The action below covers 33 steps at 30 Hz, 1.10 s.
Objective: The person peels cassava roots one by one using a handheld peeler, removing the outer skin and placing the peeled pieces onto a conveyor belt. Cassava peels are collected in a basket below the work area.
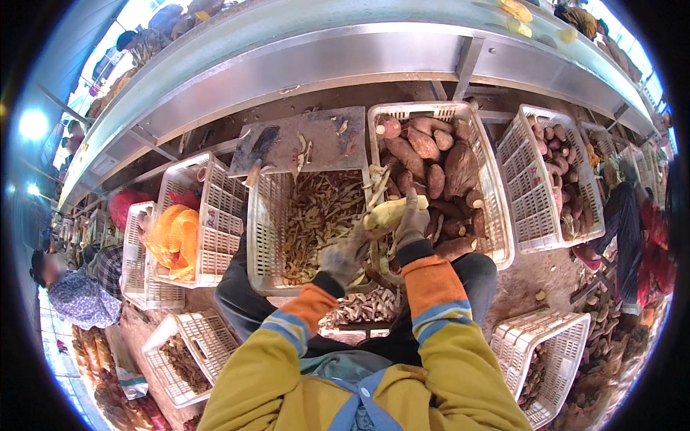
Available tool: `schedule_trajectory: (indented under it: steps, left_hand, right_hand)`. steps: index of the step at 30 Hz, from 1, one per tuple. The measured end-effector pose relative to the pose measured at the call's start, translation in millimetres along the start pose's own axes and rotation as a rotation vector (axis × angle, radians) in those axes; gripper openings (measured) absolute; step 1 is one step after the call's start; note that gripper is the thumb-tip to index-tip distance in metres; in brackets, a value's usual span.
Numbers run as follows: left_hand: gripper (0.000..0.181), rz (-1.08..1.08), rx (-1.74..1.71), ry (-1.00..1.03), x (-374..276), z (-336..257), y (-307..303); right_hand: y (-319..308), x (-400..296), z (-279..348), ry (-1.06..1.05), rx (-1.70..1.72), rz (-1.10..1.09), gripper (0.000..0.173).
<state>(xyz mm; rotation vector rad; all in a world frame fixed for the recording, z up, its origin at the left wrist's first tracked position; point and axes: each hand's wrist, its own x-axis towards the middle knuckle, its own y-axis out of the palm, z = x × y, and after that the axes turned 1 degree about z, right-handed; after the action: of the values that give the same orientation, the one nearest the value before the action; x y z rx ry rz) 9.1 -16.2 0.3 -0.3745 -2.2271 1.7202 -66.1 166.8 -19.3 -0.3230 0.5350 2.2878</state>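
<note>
Both my hands wear dirty gloves and are raised over the rims of two white plastic crates. My left hand (344, 254) grips the lower left end of a peeled pale-yellow root tuber (389, 214). Around its right end is my right hand (413, 223), one finger lying across the top. Whether a small tool sits in that hand is hidden. Below and left stands a crate (267, 237) of brown peel strips (318, 221). Unpeeled reddish-brown tubers (423, 143) fill the crate (501, 226) on the right.
A board (318, 134) across the peel crate bears a dark-bladed knife (262, 145) with a wooden handle. Beyond runs a long metal conveyor or table (345, 54). More crates (215, 231) flank me, one with an orange mesh bag (175, 237). People sit at both sides.
</note>
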Motion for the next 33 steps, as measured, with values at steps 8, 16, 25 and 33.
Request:
schedule_trajectory:
  steps: [8, 16, 25, 33]
  left_hand:
    - [0.063, 0.047, -0.252, -0.078, -45.4, 79.1, 53.2]
    - [0.051, 0.434, -0.396, -0.695, -31.6, 89.5, -21.0]
    - [0.057, 0.225, -0.655, -0.965, -43.5, 113.0, 24.2]
    - [0.054, 0.448, -0.459, -1.186, -13.7, 124.1, 5.2]
  right_hand:
    - [12.8, -30.3, 25.7, 0.106, 0.150, 0.076, 0.035]
    - [-6.7, 24.9, 34.2, 0.227, 0.205, -0.087, 0.057]
    - [244.9, -8.2, 250.3, 0.066, 0.428, 0.545, 0.044]
    - [89.1, -8.4, 0.8, -1.034, -1.259, 1.228, 0.021]
